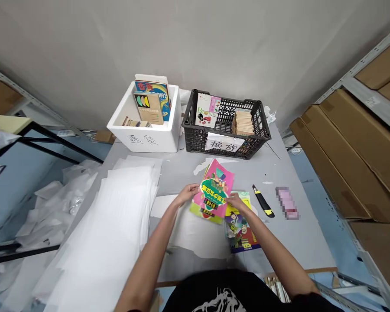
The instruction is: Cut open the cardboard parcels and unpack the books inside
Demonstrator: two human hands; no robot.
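A small stack of colourful books [217, 184], pink cover on top with a green one showing beneath, is held between my hands above the table. My left hand [187, 194] pinches its left edge, and my right hand [236, 202] grips its right edge. Under my right forearm lie more books [243, 232] with yellow, purple and red covers, partly hidden by the arm. White wrapping paper [195, 236] lies beneath the held books. To the right of the books rests a black and yellow utility knife [263, 201].
A white foam box [143, 138] and a black plastic crate [225, 141], both holding books, stand at the table's back. White foam sheets [117, 208] cover the left side. A blurred pink item [287, 203] lies at right. Cardboard boxes [341, 151] line the right.
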